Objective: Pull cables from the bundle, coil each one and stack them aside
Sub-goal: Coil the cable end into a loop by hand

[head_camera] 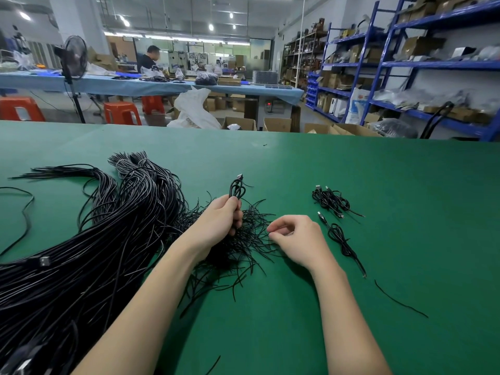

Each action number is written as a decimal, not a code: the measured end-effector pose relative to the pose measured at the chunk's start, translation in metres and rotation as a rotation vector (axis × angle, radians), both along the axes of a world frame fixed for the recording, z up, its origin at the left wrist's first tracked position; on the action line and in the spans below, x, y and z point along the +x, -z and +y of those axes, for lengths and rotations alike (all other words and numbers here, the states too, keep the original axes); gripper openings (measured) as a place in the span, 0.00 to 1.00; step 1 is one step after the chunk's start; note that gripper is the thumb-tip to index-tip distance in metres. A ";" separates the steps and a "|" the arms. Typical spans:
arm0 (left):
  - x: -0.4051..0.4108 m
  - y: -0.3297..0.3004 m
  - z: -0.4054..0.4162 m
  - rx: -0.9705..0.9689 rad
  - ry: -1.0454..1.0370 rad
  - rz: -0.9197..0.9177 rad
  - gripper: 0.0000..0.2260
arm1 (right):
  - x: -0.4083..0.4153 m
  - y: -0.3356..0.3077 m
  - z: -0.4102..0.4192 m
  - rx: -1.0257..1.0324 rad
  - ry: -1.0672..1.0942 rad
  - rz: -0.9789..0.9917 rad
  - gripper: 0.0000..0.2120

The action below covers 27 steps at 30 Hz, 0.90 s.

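Nothing is being worn on either forearm: the left hand [220,220] and right hand [293,239] are being shown bare, unsleeved, ungloved.

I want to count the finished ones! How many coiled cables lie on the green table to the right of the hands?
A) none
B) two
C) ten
B: one coiled cable lies farther away and another coiled cable nearer, beside the right hand.
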State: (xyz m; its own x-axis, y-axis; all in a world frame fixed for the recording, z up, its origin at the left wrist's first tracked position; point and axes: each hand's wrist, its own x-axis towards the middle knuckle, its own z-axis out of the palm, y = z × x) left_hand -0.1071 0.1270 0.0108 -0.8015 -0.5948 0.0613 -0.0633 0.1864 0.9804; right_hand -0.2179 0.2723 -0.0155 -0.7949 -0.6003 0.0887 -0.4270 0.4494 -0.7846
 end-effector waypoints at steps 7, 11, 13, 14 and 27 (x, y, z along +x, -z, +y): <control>-0.002 0.001 0.003 0.005 0.015 -0.016 0.10 | 0.002 0.000 -0.001 -0.256 0.023 -0.217 0.08; -0.002 0.001 0.001 0.003 0.007 -0.009 0.10 | -0.001 0.006 -0.004 -0.279 0.029 -0.217 0.08; -0.002 0.001 0.000 0.001 0.004 -0.008 0.10 | -0.001 0.007 -0.007 -0.296 0.009 -0.251 0.08; -0.003 0.001 0.000 0.000 0.003 -0.009 0.11 | -0.001 0.007 -0.009 -0.305 -0.001 -0.271 0.08; -0.004 0.006 -0.005 -0.001 -0.027 0.000 0.11 | 0.002 0.010 -0.015 -0.134 -0.015 -0.114 0.08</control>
State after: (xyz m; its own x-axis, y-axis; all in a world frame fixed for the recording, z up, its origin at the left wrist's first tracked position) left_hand -0.1113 0.1218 0.0050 -0.7853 -0.6161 0.0617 -0.0687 0.1858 0.9802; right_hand -0.2163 0.2571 -0.0254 -0.7951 -0.6014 0.0783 -0.3375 0.3317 -0.8810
